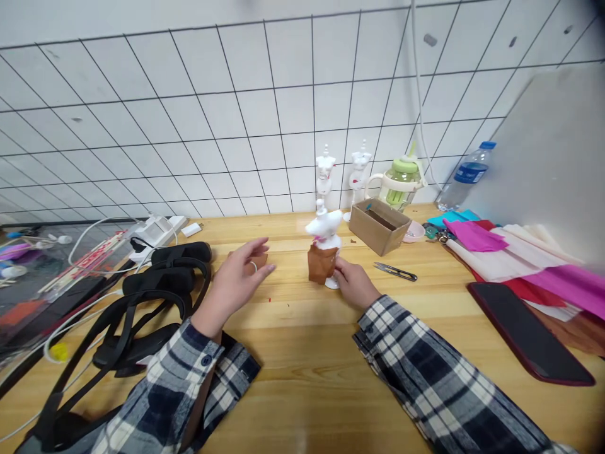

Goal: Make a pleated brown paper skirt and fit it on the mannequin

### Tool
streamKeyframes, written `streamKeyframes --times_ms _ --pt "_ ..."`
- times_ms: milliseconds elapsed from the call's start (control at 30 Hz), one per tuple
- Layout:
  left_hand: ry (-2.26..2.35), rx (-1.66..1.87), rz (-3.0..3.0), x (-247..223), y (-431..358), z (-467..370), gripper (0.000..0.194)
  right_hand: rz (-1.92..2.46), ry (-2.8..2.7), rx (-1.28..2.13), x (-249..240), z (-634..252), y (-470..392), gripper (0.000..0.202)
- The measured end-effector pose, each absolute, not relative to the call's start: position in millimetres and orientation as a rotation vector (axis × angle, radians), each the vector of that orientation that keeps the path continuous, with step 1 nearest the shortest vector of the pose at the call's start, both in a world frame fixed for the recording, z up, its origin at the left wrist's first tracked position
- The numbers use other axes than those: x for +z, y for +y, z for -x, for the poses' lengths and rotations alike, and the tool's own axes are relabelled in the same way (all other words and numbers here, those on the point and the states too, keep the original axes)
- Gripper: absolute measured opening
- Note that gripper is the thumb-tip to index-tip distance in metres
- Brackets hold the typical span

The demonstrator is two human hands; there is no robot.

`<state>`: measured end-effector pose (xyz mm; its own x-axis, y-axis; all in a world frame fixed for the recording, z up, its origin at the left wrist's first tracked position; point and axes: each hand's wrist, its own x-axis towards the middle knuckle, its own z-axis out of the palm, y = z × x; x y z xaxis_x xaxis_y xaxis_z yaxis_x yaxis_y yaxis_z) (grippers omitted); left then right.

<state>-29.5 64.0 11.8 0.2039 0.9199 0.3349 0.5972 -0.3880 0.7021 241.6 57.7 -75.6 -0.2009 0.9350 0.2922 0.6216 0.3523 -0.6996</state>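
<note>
Near the middle of the wooden table a small white mannequin [326,224] stands slightly tilted, with a piece of brown cloth [322,263] round its lower part. My right hand [355,282] is closed at the mannequin's lower right side, its fingertips at the stand by the cloth. To the left my left hand [240,277] hangs with its fingers apart and nothing in them, apart from the mannequin. Another brown cloth piece [259,260] lies partly hidden behind the left hand.
Two white mannequins [325,173] stand by the tiled wall. Right of centre are a cardboard box [380,228], a green-lidded cup [401,183], thread snips [396,272], coloured cloth [510,255] and a phone [529,331]. Black headsets with straps [161,284] lie left.
</note>
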Motion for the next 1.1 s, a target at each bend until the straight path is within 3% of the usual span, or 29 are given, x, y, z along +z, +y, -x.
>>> streamKeyframes --times_ms 67,200,367,500,700,800,900,1000,1033,1100 --pt "1.607 0.797 -2.204 -6 73 58 0.04 1.396 -1.866 0.539 -82 -250 66 0.02" --pt "1.772 0.571 -2.212 -35 84 95 0.046 1.467 -1.797 0.491 -90 -257 84 0.025" --pt "1.73 0.314 -2.362 -51 85 85 0.018 1.555 -1.756 0.443 -91 -259 99 0.029" --pt "1.602 0.378 -2.385 -56 80 62 0.008 1.592 -1.754 0.428 -92 -259 102 0.03" --pt "1.287 0.645 -1.884 -53 69 40 0.022 1.447 -1.423 0.362 -89 -258 82 0.047" --pt "1.131 0.689 -1.676 -52 65 37 0.025 1.41 -1.024 0.219 -80 -254 61 0.033" --pt "1.031 0.705 -1.617 -53 63 34 0.027 1.247 -1.532 0.29 -70 -233 42 0.016" --pt "0.935 0.746 -1.541 -54 62 30 0.028 1.128 -2.161 0.477 -65 -198 29 0.022" --pt "0.914 0.772 -1.502 -54 61 29 0.028 1.131 -2.304 0.482 -66 -188 27 0.032" --pt "0.897 0.839 -1.402 -56 62 29 0.028 1.226 -2.4 0.479 -69 -174 25 0.031"
